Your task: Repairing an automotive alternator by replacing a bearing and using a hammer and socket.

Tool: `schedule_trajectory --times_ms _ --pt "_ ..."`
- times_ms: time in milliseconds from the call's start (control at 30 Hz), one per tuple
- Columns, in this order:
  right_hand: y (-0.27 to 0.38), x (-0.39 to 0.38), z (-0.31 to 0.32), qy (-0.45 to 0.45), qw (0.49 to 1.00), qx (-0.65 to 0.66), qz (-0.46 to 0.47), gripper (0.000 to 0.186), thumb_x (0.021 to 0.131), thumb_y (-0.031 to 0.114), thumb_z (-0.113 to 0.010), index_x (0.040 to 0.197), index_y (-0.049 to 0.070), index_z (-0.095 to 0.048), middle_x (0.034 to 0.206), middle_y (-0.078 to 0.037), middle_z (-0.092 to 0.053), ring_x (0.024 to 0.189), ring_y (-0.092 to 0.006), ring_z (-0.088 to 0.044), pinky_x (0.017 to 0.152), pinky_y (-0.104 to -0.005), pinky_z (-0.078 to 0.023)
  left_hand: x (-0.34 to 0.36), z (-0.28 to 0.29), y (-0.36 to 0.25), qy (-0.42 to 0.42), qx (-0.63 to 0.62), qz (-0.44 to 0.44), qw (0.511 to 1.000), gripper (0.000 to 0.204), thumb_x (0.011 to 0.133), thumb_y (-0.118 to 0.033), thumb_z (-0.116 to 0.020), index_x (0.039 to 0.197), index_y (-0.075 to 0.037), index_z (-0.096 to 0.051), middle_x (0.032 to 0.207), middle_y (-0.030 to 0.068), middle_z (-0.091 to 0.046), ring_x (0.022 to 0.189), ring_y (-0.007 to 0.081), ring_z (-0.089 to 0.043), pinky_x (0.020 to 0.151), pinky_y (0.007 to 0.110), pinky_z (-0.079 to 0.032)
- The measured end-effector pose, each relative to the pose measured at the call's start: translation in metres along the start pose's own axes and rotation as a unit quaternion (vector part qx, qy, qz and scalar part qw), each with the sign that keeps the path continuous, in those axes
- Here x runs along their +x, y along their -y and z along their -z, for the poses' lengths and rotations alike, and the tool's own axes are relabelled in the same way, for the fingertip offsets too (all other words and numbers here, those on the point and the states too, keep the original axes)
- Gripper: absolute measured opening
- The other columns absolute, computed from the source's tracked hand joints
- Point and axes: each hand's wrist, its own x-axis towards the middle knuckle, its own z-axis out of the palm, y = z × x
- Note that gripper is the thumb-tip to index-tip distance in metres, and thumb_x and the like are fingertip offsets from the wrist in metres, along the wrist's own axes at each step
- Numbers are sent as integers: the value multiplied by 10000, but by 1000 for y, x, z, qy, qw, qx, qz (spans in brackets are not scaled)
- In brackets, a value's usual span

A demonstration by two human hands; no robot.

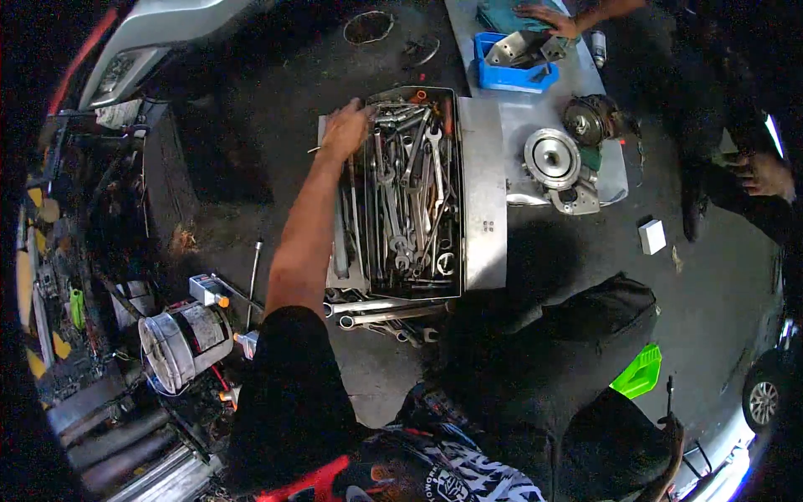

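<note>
My left hand is at the upper left edge of a long metal toolbox, its fingers curled at the rim. The box holds several open-end and combination wrenches, sockets and other tools. Large wrenches lie below its near end. At the lower right, beside my dark-trousered leg, my right hand is closed on an upright dark rod-like tool, small in the picture.
A steel bench holds metal assemblies and a blue bin. Co-workers' hands show at top and right. A bucket, green tray, white box and cars surround me.
</note>
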Motion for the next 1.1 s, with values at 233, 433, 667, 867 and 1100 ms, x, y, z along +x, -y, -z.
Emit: schedule_trajectory --times_ms 233,433,667,867,1100 --pt "-7 4 1 9 1000 -25 7 173 870 200 -566 884 34 -612 684 -39 -508 604 -173 -512 541 -313 -403 18 -12 -15 -28 -14 -42 999 273 834 -148 -566 1070 -12 -556 1184 230 -543 1056 416 -541 905 488 -434" --pt "-10 12 6 36 988 -137 61 201 886 222 -558 869 31 -618 649 -31 -500 566 -167 -505 515 -313 -394 24 -29 -18 -55 -64 -75 994 300 867 -181 -529 1129 -38 -549 1099 232 -599 1005 412 -572 864 492 -453" --pt "-30 30 8 7 997 -20 -73 450 949 403 -470 790 18 -642 515 28 -395 444 -87 -359 424 -275 -232 35 -26 -40 -54 -16 38 998 284 898 -225 -479 1053 -34 -621 961 218 -652 941 399 -620 820 491 -482" --pt "-33 30 15 72 997 20 12 449 958 385 -455 790 19 -653 514 22 -404 468 -91 -373 443 -285 -251 47 -26 -60 -1 81 98 992 230 885 -180 -497 950 -78 -692 976 185 -667 884 328 -660 771 446 -520" --pt "-44 26 4 -41 993 -42 105 447 958 363 -455 760 12 -648 528 7 -421 487 -117 -405 453 -296 -277 45 -35 -72 -16 61 160 985 199 853 -143 -535 902 -52 -706 943 156 -685 828 322 -672 721 456 -529"
